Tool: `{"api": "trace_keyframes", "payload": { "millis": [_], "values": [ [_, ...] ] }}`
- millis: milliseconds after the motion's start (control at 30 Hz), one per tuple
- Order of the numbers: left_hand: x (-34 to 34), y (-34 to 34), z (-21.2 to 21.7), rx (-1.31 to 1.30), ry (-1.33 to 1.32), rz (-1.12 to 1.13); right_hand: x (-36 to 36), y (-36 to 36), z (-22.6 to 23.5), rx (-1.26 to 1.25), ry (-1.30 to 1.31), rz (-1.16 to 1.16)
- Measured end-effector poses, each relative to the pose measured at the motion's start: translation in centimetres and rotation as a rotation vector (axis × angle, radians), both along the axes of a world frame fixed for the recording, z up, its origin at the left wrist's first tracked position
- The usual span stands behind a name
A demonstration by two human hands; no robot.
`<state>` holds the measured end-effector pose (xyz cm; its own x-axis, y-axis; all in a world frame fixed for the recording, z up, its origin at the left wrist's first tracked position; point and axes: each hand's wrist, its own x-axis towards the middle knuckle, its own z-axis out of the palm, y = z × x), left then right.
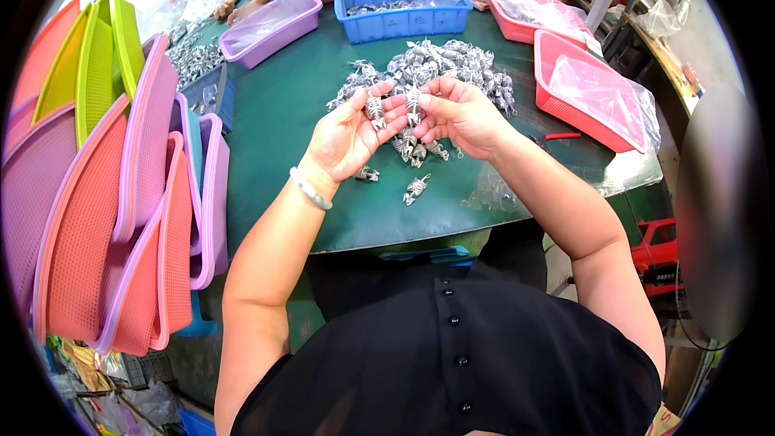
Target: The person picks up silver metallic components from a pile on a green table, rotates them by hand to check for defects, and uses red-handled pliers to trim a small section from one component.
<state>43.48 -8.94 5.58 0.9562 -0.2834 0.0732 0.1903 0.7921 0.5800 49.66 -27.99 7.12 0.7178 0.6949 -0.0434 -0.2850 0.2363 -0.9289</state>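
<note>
My left hand (339, 139), palm turned up, pinches a small silver ribbed, skeleton-like metal charm (375, 111) between thumb and fingers. Close beside it, a second charm (414, 105) of the same kind is between the thumb and fingertips of my right hand (472, 117). The fingertips of both hands nearly meet. Just beyond them lies a large heap of silver charms (476, 73) on the green tabletop (278, 165). One loose charm (415, 189) rests nearer to me, and another (367, 173) lies by my left wrist.
Stacked plastic baskets (89, 218) crowd the left side. A blue bin (404, 28), a purple tray (273, 36) and a pink basket (585, 121) ring the heap. A red-handled tool (563, 136) lies at right. Another person's hands (238, 10) work at the far left.
</note>
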Motion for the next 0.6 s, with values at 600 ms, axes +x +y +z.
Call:
{"api": "trace_keyframes", "payload": {
  "millis": [600],
  "values": [
    [3.6,0.6,-2.2,0.17,-0.081,0.166,3.0,2.7,-2.6,0.11,-0.069,-0.091]
  ]
}}
